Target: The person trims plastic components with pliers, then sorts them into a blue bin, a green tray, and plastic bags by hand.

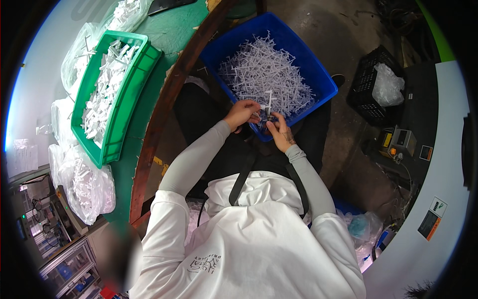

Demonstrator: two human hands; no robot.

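Note:
A blue bin (318,94) stands before me, heaped with thin, branched white plastic pieces (271,70). Over its near edge, my left hand (242,114) pinches a small branched white plastic piece (269,97), which sticks up beyond the fingertips. My right hand (283,135) is close beside it, thumb and forefinger curled toward the same piece. What lies between the right fingertips is too small to make out. Grey sleeves cover both forearms.
At left, a green tray (130,94) of small white parts rests on a green table (167,37) with a worn wooden edge. Clear bags (87,187) of white parts lie beyond it. A black crate (366,92) holding a clear bag stands on the floor at right.

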